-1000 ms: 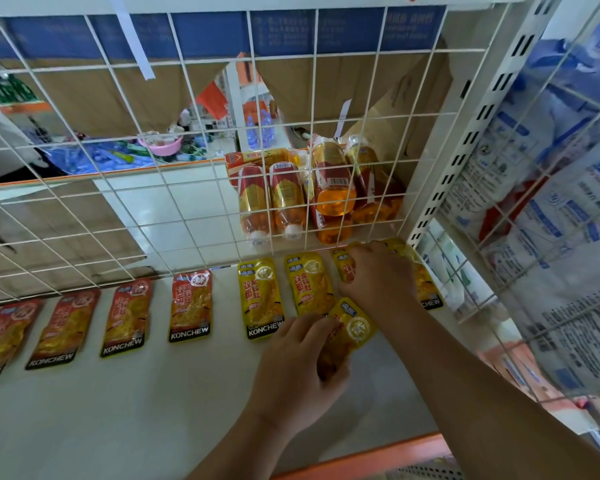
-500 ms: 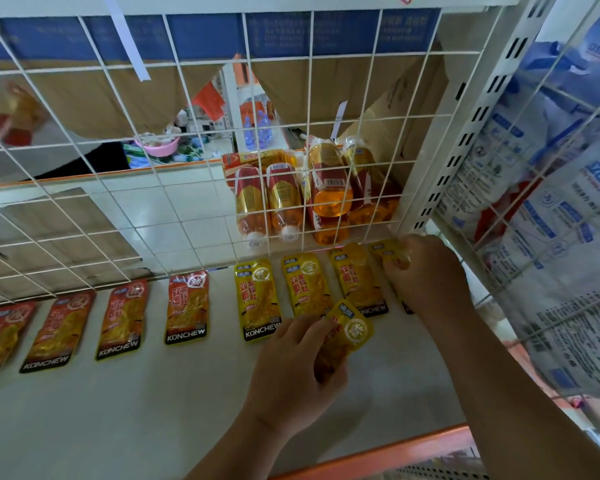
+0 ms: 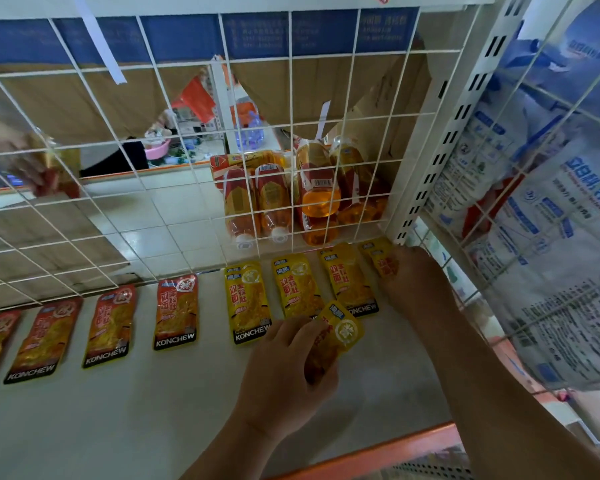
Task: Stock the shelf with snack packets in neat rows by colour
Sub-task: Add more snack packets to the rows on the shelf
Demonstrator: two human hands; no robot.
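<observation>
The right hand (image 3: 418,284) has slid off the third yellow packet (image 3: 349,284) to the back right corner of the shelf (image 3: 118,427), fingers curled on a fourth yellow packet (image 3: 383,263) there — the left hand (image 3: 284,372) still pinches a spare yellow packet (image 3: 338,336) just before the row.

Packets (image 3: 246,303) on shelf (image 3: 118,427) — bottles (image 3: 274,202) behind

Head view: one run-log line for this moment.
left hand: holds spare yellow packet | right hand: on end yellow packet, grip unclear | shelf: red packets left, yellow packets right
</observation>
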